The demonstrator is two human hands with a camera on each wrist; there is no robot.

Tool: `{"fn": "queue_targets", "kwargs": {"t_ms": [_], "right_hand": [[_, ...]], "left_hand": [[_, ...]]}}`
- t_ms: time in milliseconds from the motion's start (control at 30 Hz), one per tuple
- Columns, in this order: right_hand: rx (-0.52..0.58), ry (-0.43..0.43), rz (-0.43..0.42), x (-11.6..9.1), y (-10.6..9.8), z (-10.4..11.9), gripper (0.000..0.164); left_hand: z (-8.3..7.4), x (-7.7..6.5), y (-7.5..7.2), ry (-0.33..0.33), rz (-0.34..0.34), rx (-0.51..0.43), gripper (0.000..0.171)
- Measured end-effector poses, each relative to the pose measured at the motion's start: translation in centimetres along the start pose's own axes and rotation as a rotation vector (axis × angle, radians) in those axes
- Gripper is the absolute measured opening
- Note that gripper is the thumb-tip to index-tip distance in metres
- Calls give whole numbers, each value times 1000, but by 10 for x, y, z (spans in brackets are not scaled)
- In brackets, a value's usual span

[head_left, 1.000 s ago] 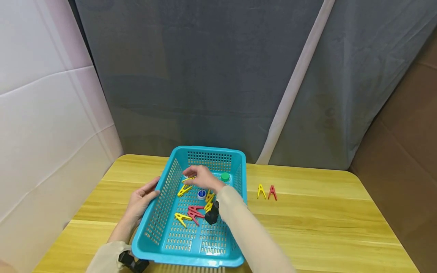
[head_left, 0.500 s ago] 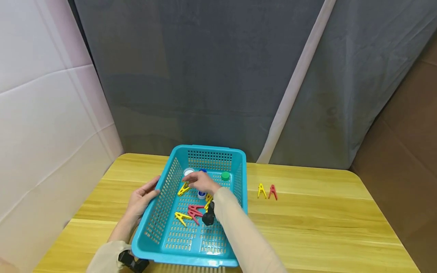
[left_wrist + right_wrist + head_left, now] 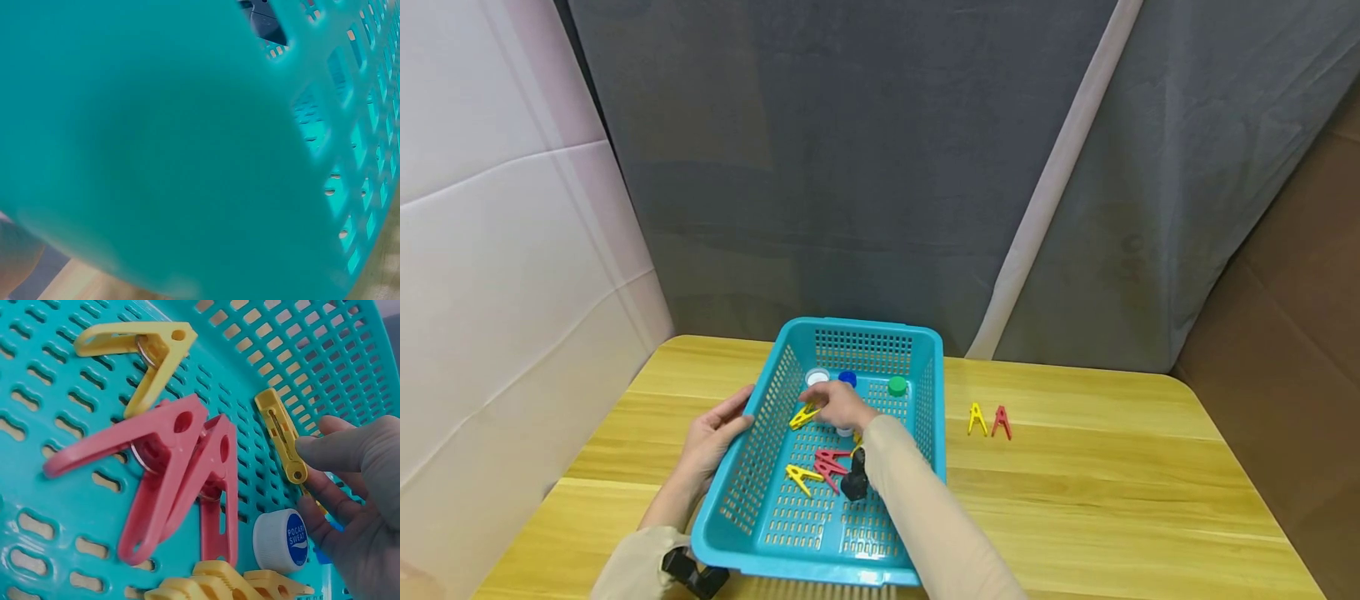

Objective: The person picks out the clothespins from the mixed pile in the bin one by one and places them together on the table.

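Note:
In the head view a turquoise basket stands on the table. My left hand rests against its left outer side, fingers and thumb fairly straight at the rim. My right hand reaches down inside, its thumb and fingers pinching a yellow clothespin near its hinge end. Beside that hand, in the right wrist view, lies a white cap with a blue label. Two red clothespins overlap on the basket floor, near another yellow clothespin. More yellow clothespins lie at the lower edge.
Toward the basket's far end lie a white cap, a blue cap and a green cap. On the table right of the basket are a yellow clothespin and a red clothespin. A grey curtain hangs behind the table.
My right hand has drawn slightly down and nearer within the basket, uncovering the white and blue caps at the far end. My left hand has stayed at the basket's side.

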State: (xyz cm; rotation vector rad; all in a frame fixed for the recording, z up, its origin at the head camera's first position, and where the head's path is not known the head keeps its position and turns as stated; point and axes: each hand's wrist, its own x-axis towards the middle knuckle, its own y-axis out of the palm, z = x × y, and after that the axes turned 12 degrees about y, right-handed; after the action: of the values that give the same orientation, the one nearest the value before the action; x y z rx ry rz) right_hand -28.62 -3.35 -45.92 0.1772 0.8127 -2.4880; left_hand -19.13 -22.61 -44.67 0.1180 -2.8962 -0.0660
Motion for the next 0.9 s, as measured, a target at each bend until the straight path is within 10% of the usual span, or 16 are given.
{"fn": "queue_targets", "kwargs": {"t_ms": [533,900], "right_hand": [[-256,-20,-93,3,2,-4,30],[-242,-61,-160,-1,-2,4,17]], "left_hand": [[-1,0,1,11,-11,-42,55],[-2,-1,0,-3,1,-16,56]]}}
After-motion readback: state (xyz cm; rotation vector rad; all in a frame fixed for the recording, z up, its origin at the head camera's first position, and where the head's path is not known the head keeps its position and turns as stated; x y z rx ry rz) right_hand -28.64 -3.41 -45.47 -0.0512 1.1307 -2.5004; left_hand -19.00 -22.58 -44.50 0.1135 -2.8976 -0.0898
